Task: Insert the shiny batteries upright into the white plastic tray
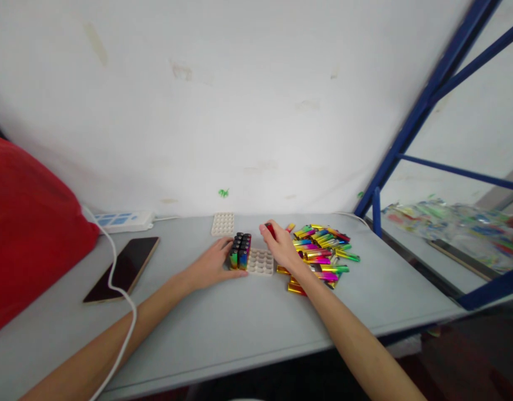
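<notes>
A small white tray [260,263] with rows of round hollows lies on the grey table. Its left part holds two rows of shiny multicoloured lighters [240,250], standing upright with black tops. My left hand [214,262] grips the tray's left end, thumb along the front and fingers behind the standing lighters. Above the tray's right side, my right hand [281,245] is closed on a red lighter [270,228] with a dark top, partly hidden by the fingers. Beside that hand, a loose heap of metallic lighters [318,250] spreads to the right.
A second white hollowed tray [223,223] lies near the wall. To the left are a dark phone [122,270], a power strip [125,221], a white cable [121,289] and a red bag [30,223]. A blue metal frame [406,133] stands right, with plastic packets [457,223] beyond it.
</notes>
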`<state>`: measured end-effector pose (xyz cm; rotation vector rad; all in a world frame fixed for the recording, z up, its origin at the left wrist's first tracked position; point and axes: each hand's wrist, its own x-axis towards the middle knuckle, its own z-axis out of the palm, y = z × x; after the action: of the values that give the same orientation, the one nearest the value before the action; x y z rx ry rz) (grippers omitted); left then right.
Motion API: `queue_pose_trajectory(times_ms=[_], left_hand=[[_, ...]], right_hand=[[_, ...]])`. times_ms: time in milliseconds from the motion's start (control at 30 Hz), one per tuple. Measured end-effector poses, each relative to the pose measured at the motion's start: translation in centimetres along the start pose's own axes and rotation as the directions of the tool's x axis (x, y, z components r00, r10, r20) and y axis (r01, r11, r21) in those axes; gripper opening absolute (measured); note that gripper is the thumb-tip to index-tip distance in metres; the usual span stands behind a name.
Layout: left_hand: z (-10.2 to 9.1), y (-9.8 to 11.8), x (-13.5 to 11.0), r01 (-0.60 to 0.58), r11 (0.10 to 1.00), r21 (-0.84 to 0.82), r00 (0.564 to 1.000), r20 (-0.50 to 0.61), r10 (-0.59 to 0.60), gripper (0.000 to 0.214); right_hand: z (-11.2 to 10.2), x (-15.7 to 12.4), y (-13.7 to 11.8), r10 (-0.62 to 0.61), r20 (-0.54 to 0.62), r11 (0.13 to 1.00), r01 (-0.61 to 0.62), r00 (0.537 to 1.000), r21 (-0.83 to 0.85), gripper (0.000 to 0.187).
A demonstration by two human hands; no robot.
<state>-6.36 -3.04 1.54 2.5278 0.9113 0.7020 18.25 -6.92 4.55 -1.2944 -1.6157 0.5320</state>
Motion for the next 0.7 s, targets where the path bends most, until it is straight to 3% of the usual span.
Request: queue_pose_trajectory(times_ms=[133, 267, 467, 700], left_hand=[[0.1, 0.0, 0.1, -0.011, 1.000, 0.019, 1.000, 0.001, 0.011, 0.079], [0.1, 0.0, 0.2, -0.023, 0.999, 0.029, 1.000, 0.016, 0.023, 0.081], [0.0, -0.2, 0.0, -0.038, 0.999, 0.039, 0.999, 0.009, 0.038, 0.079], [-0.1, 0.0, 0.0, -0.016, 0.999, 0.031, 0.999, 0.032, 0.015, 0.079]], right_hand=[[-0.3, 0.2, 0.2, -0.100, 0.097, 0.995, 0.102, 0.990, -0.022, 0.035], [-0.6, 0.3, 0.5, -0.242, 0.171, 0.933, 0.278, 0.955, -0.229, 0.036], [-0.8, 0.4, 0.9, -0.109, 0.222, 0.918, 0.184, 0.969, -0.351, 0.032], [-1.3, 0.7, 1.1, -0.170, 0.366, 0.901, 0.294, 0.915, -0.318, 0.025]])
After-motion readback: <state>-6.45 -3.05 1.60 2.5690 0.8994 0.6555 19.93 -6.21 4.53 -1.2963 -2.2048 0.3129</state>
